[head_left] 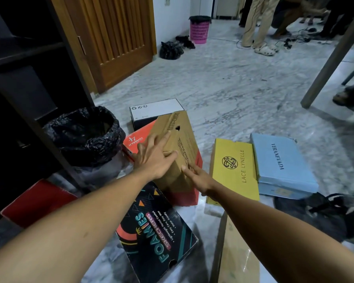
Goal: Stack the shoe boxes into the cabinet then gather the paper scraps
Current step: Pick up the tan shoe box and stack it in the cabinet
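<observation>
A brown cardboard shoe box (180, 139) lies tilted on top of a red-orange box (135, 139). My left hand (153, 156) rests flat on its left face with fingers spread. My right hand (196, 176) touches its near right corner with thumb and fingers. A black patterned Skechers box (155, 227) lies in front of me. A white-topped black box (155, 112) sits behind. To the right lie a yellow box (235, 170) and a light blue box (282, 166). The dark cabinet (25, 82) stands on the left. No paper scraps are in view.
A bin lined with a black bag (86, 135) stands by the cabinet. A red box (37, 203) sits at the lower left. A black bag (323, 211) lies at the right. A table leg (333, 56), a pink basket (199, 29) and standing people are farther back.
</observation>
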A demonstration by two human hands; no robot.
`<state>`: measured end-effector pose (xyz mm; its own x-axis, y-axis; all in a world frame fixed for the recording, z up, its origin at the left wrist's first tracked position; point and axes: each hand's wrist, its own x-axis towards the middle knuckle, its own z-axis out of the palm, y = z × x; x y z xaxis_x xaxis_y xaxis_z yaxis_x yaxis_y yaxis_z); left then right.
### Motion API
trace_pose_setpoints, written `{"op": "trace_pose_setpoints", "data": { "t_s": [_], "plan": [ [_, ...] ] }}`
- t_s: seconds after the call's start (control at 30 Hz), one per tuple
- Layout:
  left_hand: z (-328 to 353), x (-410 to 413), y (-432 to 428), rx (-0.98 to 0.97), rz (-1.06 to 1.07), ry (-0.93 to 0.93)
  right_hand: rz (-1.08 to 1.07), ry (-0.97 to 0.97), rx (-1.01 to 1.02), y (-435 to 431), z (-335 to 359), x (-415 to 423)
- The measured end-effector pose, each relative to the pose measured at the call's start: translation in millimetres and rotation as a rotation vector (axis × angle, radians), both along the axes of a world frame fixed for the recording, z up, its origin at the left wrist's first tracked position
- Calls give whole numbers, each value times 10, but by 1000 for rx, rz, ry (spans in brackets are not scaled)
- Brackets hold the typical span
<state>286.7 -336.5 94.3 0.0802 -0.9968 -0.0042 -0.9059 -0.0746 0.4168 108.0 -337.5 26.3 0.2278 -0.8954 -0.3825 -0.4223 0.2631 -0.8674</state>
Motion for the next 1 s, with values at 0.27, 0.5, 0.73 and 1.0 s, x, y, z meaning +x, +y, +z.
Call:
{"op": "trace_pose_setpoints", "data": {
  "t_s": [0.27,0.5,0.73,1.0],
  "plan": [
    [101,313,-101,-172,251,384,-21,127,-94,-81,-47,-181],
    [266,575,28,-183,256,739,-223,-184,-295,-107,264,-413],
    [486,549,264,-96,196,832,-344,-337,-404,40,622,-613],
    [927,709,906,-53,121,639,-174,-323,-432,453,1047,-579]
  ]
}}
